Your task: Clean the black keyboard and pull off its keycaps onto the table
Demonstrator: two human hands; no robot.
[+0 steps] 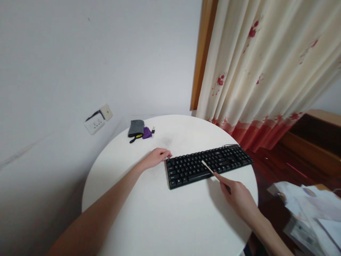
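Observation:
A black keyboard (209, 163) lies slightly slanted on the round white table (149, 220). At its far left corner, my left hand (157, 157) rests on the tabletop, fingers curled together and closed against the keyboard's edge. My right hand (236, 193) is closed in a pinch around the handle of a slim white toothbrush (207, 166), most of the handle being hidden in the hand. The toothbrush's head is over the keys in the middle of the keyboard; whether it touches them I cannot tell.
Near the table's far left edge lie a grey pouch (136, 128), a purple cloth item (147, 132) and a small black clip (153, 131). A wall socket (95, 123) is at left. Beyond the table hangs a curtain (247, 71); papers and bags (309, 206) lie at lower right.

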